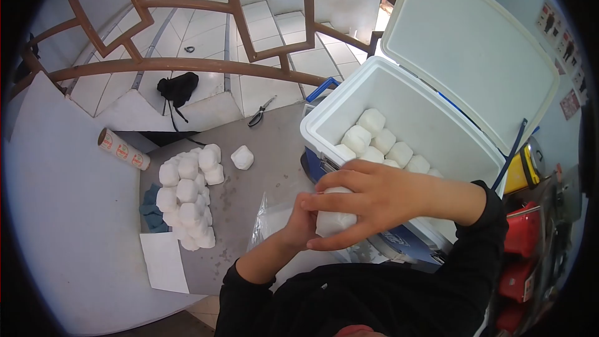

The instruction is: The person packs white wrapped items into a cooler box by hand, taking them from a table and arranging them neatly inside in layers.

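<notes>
Between my two hands is a white rounded block (336,219), near the front rim of the open cooler box (318,126). My right hand (368,203) lies over it with the fingers curved round it. My left hand (301,223) holds its left side, its fingers partly hidden behind the block and the other hand. Several similar white blocks (372,122) lie inside the cooler. A stack of white blocks (188,191) stands on the grey surface (234,190) to the left, and a single block (242,157) lies beside it.
The cooler's lid (468,43) stands raised at the back right. Scissors (261,112), a black bag (180,89), a cardboard roll (123,149), clear plastic (267,215), a white sheet (163,261) and blue cloth (151,210) lie around. A brown railing (187,68) runs behind.
</notes>
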The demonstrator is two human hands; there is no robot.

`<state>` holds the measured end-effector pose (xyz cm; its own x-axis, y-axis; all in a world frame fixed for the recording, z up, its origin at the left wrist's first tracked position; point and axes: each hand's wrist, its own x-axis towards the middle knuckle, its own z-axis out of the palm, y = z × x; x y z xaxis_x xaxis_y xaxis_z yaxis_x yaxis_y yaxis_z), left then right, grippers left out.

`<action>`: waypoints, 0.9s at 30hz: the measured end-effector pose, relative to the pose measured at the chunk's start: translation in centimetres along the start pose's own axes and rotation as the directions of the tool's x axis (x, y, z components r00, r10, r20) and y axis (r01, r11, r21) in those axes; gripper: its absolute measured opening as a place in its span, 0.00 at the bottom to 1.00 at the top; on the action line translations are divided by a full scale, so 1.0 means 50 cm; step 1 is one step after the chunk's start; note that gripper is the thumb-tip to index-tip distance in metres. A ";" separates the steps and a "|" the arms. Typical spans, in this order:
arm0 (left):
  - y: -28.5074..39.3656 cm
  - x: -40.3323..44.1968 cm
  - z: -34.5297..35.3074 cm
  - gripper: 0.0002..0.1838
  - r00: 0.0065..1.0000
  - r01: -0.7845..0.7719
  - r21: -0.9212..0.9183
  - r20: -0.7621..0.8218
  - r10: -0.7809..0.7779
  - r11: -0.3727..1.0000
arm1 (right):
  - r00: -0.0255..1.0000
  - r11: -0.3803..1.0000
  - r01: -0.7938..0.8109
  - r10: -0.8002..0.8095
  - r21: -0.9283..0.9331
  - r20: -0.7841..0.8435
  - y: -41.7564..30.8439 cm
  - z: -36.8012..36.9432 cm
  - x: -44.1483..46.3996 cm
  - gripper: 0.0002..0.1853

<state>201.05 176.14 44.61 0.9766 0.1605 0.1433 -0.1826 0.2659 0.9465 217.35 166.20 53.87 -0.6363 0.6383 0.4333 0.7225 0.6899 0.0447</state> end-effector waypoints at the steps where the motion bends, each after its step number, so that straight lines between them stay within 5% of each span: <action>1: -0.005 -0.007 -0.001 0.35 0.999 0.006 0.138 0.034 -0.011 0.990 | 0.996 0.999 -0.039 0.038 0.015 0.079 -0.004 -0.004 -0.004 0.29; 2: -0.013 -0.015 0.001 0.37 0.971 0.238 -0.191 0.043 -0.235 0.952 | 0.992 0.997 0.007 0.002 -0.075 0.126 -0.005 -0.011 -0.005 0.28; 3: -0.022 -0.029 0.005 0.38 0.893 0.436 -0.488 0.127 -0.433 0.756 | 0.990 0.998 0.007 0.002 -0.066 0.138 -0.003 -0.010 -0.015 0.28; 4: -0.036 -0.047 0.003 0.38 0.894 0.433 -0.500 0.129 -0.430 0.750 | 0.992 0.996 -0.027 0.037 -0.088 0.118 0.003 -0.005 -0.029 0.27; 6: -0.075 -0.086 -0.025 0.41 0.959 0.188 -0.278 0.258 -0.116 0.942 | 0.990 0.969 -0.121 0.132 -0.216 0.040 0.041 -0.006 -0.062 0.27; 7: -0.095 -0.122 -0.052 0.41 0.980 0.151 -0.161 0.153 -0.126 0.975 | 0.981 0.934 -0.189 0.191 -0.304 -0.021 0.070 -0.011 -0.085 0.27; 10: -0.147 -0.250 -0.188 0.37 0.961 0.189 0.185 -0.239 -0.142 0.964 | 0.818 0.810 -0.374 0.518 -0.451 0.250 0.153 -0.001 -0.186 0.31; 11: -0.199 -0.309 -0.248 0.33 0.840 0.281 0.094 -0.506 -0.197 0.955 | 0.739 0.805 -0.383 0.562 -0.454 0.372 0.180 0.031 -0.238 0.34; 13: -0.269 -0.431 -0.351 0.30 0.445 0.352 0.047 -0.887 -0.124 0.935 | 0.703 0.851 -0.207 0.472 -0.482 0.532 0.235 0.133 -0.384 0.37; 15: -0.402 -0.636 -0.539 0.29 0.169 0.425 -0.007 -0.982 -0.087 0.905 | 0.724 0.860 -0.163 0.437 -0.483 0.534 0.279 0.216 -0.497 0.39; 17: -0.410 -0.672 -0.564 0.30 0.061 0.435 -0.021 -0.997 -0.052 0.900 | 0.752 0.869 -0.124 0.397 -0.478 0.527 0.297 0.236 -0.507 0.40; 19: -0.385 -0.681 -0.567 0.37 -0.220 0.426 -0.017 -0.972 0.086 0.905 | 0.775 0.782 -0.123 0.460 -0.611 0.432 0.290 0.253 -0.495 0.40; 22: -0.420 -0.674 -0.614 0.48 -0.153 0.459 0.206 -0.940 0.305 0.864 | 0.708 0.767 -0.158 0.527 -0.622 0.470 0.287 0.257 -0.501 0.40; 24: -0.427 -0.648 -0.632 0.57 -0.256 0.814 0.023 -0.883 0.393 0.581 | 0.668 0.769 -0.284 0.587 -0.572 0.457 0.279 0.255 -0.491 0.37; 25: -0.404 -0.596 -0.589 0.59 -0.220 0.860 0.104 -0.808 0.546 0.500 | 0.641 0.764 -0.359 0.619 -0.536 0.453 0.275 0.248 -0.476 0.36; 26: -0.372 -0.569 -0.555 0.55 -0.082 0.919 0.123 -0.870 0.487 0.376 | 0.614 0.751 -0.433 0.650 -0.498 0.448 0.271 0.241 -0.460 0.35; 27: -0.371 -0.529 -0.512 0.51 -0.083 0.959 0.087 -0.824 0.560 0.270 | 0.621 0.751 -0.464 0.653 -0.469 0.433 0.263 0.225 -0.435 0.35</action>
<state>175.69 191.30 15.88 -0.2767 0.9193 0.2798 0.8971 0.1428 0.4180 237.67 165.24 34.90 -0.0399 0.9950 -0.0915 0.9649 0.0622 0.2551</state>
